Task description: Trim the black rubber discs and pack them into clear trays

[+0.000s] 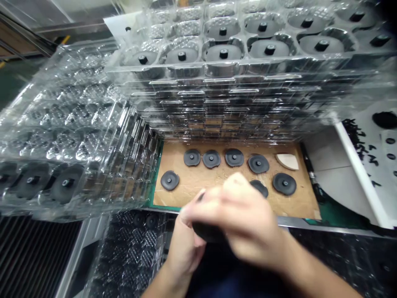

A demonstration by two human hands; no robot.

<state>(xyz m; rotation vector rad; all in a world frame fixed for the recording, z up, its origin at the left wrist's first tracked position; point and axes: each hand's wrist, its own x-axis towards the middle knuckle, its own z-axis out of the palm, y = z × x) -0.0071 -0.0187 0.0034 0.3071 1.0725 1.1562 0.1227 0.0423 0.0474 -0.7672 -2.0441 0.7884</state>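
In front of my body, at the near edge of the work surface, my left hand is closed on a black round part. Curled over the same part from the right is my right hand, its fingers closed and smeared by motion. Most of the held part is hidden by the fingers. Beyond my hands, several black discs with a small central hub lie on a brown cardboard sheet. One disc is partly covered by my right hand, and another disc lies right of it.
A tall stack of clear plastic trays with discs in its pockets stands behind the cardboard. More clear trays are stacked at left. A pale wedge-shaped piece lies at the cardboard's right. A white panel and small black pieces are further right.
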